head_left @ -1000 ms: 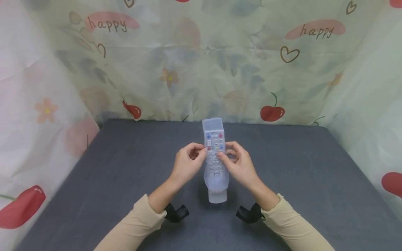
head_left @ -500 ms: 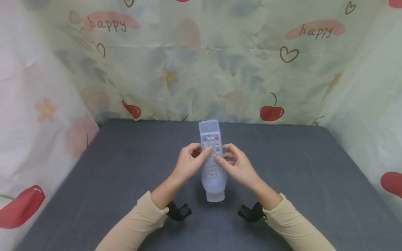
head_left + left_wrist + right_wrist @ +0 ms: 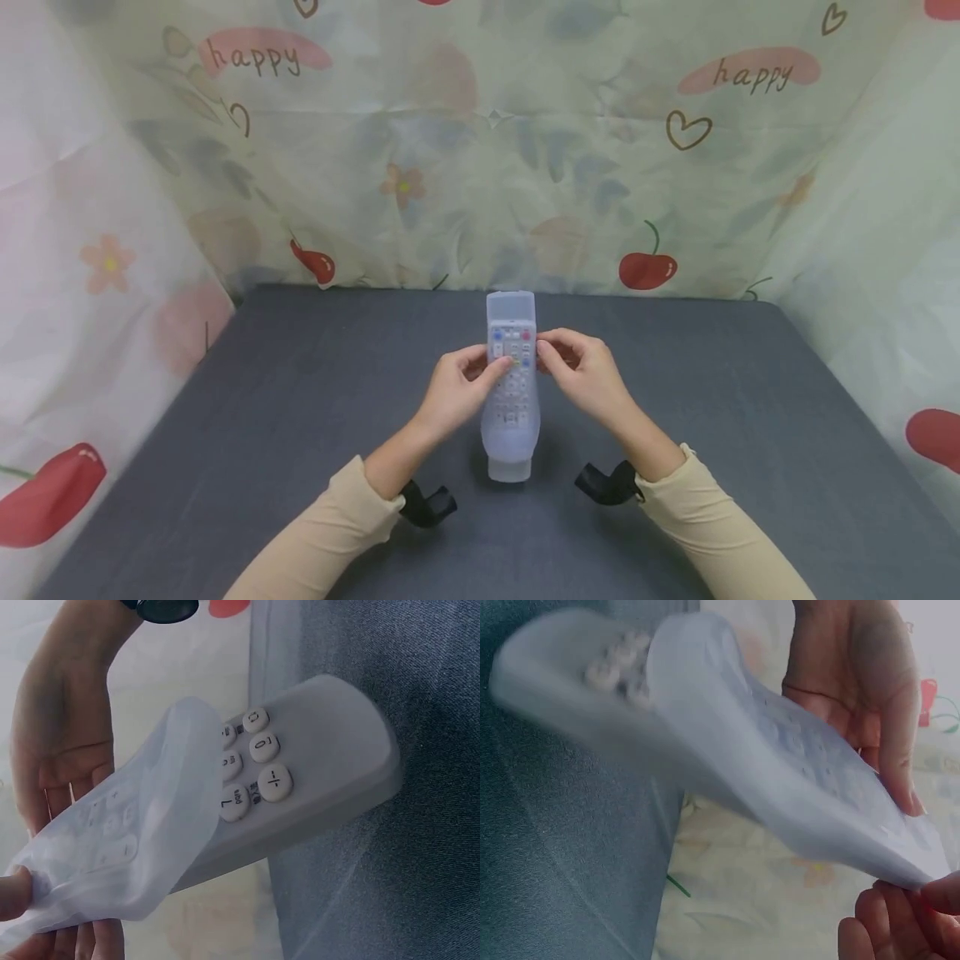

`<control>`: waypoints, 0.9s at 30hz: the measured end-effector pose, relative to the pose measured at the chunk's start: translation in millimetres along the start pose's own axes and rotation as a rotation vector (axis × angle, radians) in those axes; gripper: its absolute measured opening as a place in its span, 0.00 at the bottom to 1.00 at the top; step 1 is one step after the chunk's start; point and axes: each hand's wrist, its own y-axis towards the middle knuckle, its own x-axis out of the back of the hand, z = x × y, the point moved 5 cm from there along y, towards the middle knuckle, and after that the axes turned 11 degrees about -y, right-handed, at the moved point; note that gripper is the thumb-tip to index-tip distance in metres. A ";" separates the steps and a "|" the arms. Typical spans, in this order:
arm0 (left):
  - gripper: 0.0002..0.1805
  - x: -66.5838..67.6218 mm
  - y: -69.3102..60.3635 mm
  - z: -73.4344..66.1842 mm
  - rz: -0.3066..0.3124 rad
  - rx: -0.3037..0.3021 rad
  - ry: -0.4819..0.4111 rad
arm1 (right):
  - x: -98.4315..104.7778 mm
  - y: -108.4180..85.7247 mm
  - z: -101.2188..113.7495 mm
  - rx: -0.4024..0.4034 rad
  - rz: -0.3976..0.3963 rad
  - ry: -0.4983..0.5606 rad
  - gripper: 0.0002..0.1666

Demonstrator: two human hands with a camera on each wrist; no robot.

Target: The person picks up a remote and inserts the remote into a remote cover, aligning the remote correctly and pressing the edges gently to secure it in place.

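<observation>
A pale grey remote control is partly inside a translucent silicone sleeve. Its near end sticks out bare, with round white buttons visible in the left wrist view. At the far end the sleeve reaches past the coloured buttons. My left hand grips the covered remote from its left side, thumb lying across the front buttons. On the other side, my right hand pinches the sleeve's right edge near the upper buttons between thumb and fingers. The remote is held above the table, tilted. Fingers behind it are mostly hidden in the head view.
A dark grey cloth-covered table lies beneath the hands. Printed curtains with cherries, hearts and flowers hang at the back and both sides. Black wrist mounts sit by both cream sleeves.
The remote shifted left, then slightly back right and is straighter. My left thumb moved from its edge onto the front. My right thumb left the front; that hand moved outward to the sleeve's edge.
</observation>
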 end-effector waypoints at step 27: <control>0.15 -3.6 -3.2 6.9 -0.164 0.078 -0.156 | -6.5 -3.9 10.5 0.268 -0.195 -0.332 0.08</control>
